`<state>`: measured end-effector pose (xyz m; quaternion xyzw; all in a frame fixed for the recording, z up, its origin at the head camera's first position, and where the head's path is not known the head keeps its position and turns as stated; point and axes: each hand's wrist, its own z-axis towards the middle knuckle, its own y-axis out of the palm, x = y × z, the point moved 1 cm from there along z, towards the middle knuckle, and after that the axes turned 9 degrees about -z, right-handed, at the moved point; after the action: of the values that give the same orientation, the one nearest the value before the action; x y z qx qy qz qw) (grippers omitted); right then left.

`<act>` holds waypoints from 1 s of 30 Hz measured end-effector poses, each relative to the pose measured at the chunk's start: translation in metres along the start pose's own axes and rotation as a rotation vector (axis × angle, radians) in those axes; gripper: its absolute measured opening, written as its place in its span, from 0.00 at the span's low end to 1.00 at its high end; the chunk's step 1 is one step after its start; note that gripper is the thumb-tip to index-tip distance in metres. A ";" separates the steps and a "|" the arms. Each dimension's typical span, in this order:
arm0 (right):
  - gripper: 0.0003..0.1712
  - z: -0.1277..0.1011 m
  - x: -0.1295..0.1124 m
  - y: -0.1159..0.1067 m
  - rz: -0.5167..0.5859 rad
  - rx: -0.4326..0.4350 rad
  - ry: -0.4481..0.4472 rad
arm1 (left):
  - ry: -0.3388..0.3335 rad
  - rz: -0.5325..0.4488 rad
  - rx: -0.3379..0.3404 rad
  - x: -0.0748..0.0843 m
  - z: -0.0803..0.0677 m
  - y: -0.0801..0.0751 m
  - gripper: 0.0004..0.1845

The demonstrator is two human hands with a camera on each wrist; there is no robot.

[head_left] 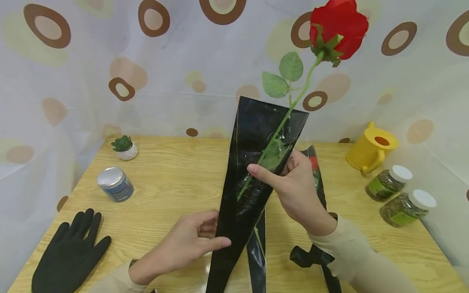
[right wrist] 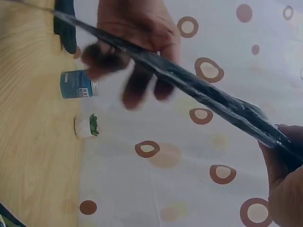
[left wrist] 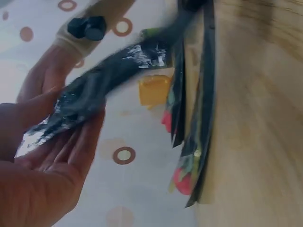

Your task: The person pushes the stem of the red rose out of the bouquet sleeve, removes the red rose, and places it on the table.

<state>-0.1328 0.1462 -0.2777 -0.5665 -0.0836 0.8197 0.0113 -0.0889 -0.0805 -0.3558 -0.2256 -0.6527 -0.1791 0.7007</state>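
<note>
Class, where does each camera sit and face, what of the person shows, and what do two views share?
Head: worn on the head, facing forward and down at the rose; left hand, right hand and forearms show.
Left wrist: on that wrist, facing the wrapper; both hands show.
Right wrist: on that wrist, facing the wrapper and curtain; both hands show.
Shared: head and right wrist both show the tin.

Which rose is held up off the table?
The rose sticking out of the sleeve in the right hand; the other two roses lie on the table.
</note>
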 end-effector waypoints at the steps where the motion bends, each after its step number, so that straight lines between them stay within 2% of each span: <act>1: 0.27 -0.001 0.000 0.001 -0.020 -0.006 -0.003 | 0.013 -0.009 0.031 0.004 0.001 -0.001 0.17; 3: 0.29 -0.002 0.001 0.004 -0.031 -0.027 -0.018 | 0.049 -0.006 0.091 0.010 0.002 -0.004 0.18; 5: 0.28 -0.004 0.002 0.006 -0.037 -0.047 -0.019 | 0.077 -0.007 0.121 0.015 0.003 -0.006 0.17; 10: 0.24 -0.009 0.004 0.011 -0.110 -0.068 0.013 | 0.114 -0.002 0.108 0.017 0.004 -0.007 0.08; 12: 0.21 -0.009 0.004 0.010 -0.141 -0.070 0.018 | 0.141 0.011 0.099 0.015 0.004 -0.007 0.12; 15: 0.11 -0.004 -0.001 0.002 -0.061 -0.018 -0.023 | 0.170 0.051 0.089 0.012 0.003 -0.009 0.20; 17: 0.11 0.004 -0.005 -0.008 0.042 0.028 -0.076 | 0.167 0.075 0.079 0.011 0.002 -0.011 0.25; 20: 0.15 0.015 -0.010 -0.021 0.183 0.054 -0.121 | 0.129 0.075 0.054 0.009 0.001 -0.014 0.17; 24: 0.16 0.021 -0.010 -0.031 0.201 0.029 -0.072 | 0.070 0.090 0.044 0.008 -0.002 -0.018 0.04; 30: 0.12 0.024 -0.004 -0.034 0.223 0.039 -0.010 | 0.023 0.136 0.063 0.004 -0.007 -0.024 0.13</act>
<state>-0.1562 0.1764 -0.2606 -0.5680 -0.0038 0.8201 -0.0694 -0.0958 -0.1038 -0.3506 -0.2453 -0.6332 -0.1128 0.7254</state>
